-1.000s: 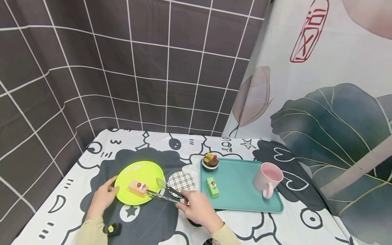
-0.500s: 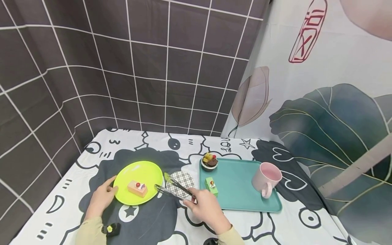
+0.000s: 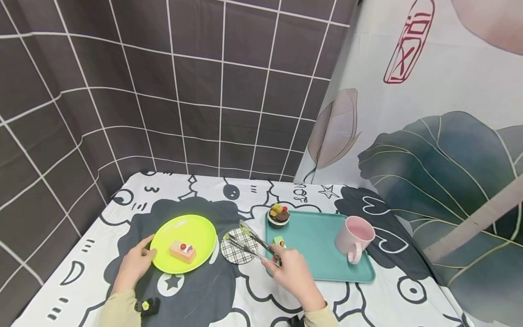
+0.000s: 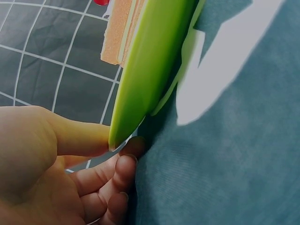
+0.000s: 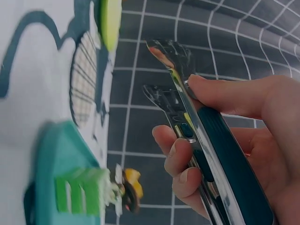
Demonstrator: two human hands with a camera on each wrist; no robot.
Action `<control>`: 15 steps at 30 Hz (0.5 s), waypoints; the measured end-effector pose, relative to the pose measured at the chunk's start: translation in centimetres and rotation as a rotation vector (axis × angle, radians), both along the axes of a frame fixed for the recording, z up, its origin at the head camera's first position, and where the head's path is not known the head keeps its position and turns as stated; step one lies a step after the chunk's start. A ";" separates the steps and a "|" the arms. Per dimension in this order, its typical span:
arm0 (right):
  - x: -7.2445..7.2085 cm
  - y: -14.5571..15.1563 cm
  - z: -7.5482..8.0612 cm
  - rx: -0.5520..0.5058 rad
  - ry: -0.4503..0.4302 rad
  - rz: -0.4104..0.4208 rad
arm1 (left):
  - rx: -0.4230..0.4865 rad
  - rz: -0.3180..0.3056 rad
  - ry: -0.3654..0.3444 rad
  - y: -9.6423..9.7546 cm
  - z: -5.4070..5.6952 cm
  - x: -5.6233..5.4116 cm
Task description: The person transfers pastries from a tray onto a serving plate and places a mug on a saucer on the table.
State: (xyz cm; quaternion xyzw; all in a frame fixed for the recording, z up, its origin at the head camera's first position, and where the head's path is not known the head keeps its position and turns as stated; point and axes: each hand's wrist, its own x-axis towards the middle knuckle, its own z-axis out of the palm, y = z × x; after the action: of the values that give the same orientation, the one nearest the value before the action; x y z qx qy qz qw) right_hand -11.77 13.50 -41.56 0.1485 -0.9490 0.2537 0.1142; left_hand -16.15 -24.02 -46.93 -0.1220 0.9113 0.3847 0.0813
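Note:
With thumb above and fingers beneath, my left hand (image 3: 135, 263) pinches the near-left rim of a lime-green plate (image 3: 185, 227). A toy slice of pink cake (image 3: 182, 252), topped with a red cherry, lies on that plate. My right hand (image 3: 295, 273) grips metal tongs with dark teal handles (image 5: 234, 159). Their tips are apart with nothing between them, over a checked round patch (image 3: 233, 254) of the cloth. Close by the right hand, a green toy cake slice (image 5: 82, 192) sits on the teal tray (image 3: 318, 236); hand and tongs partly hide it in the head view.
A toy chocolate cupcake (image 3: 279, 215) stands at the tray's back-left corner. On its right side is a pink mug (image 3: 354, 240), handle toward me. A small black object with a yellow mark (image 3: 148, 306) lies beside the left sleeve.
The tongs have moved right, from around the pink cake slice on the plate to beside the tray. The cake slice stays on the plate, and the left hand keeps its hold.

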 end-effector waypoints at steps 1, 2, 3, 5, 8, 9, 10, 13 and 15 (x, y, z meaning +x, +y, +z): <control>0.1 0.3 0.1 -0.003 -0.004 -0.014 | 0.001 -0.001 -0.001 0.0 0.0 0.0; 0.1 0.5 0.2 -0.005 -0.005 -0.029 | -0.001 -0.003 0.001 0.0 0.0 0.0; 0.2 0.8 0.3 -0.004 -0.002 -0.043 | -0.001 -0.004 0.001 0.0 0.0 -0.1; 0.5 1.4 0.5 -0.004 -0.005 -0.076 | -0.002 -0.009 0.005 0.0 -0.1 -0.1; 0.8 2.2 0.6 -0.007 -0.020 -0.123 | -0.003 -0.013 0.009 0.0 -0.1 -0.1; 0.9 2.4 0.6 -0.010 -0.030 -0.136 | -0.002 -0.014 0.009 0.0 -0.1 -0.1; 1.0 2.7 0.6 -0.012 -0.039 -0.150 | -0.004 -0.015 0.010 0.0 -0.2 -0.1; 1.3 3.5 0.7 -0.015 -0.057 -0.183 | -0.008 -0.017 0.012 -0.1 -0.2 -0.1; 1.4 4.0 0.7 -0.020 -0.072 -0.210 | -0.006 -0.017 0.015 -0.2 -0.2 -0.1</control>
State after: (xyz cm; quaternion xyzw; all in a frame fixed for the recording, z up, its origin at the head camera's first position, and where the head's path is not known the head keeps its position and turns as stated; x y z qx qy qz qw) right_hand -10.40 17.47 -40.90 0.0377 -0.9602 0.2551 0.1074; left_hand -16.26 -24.21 -47.13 -0.1114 0.9141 0.3822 0.0774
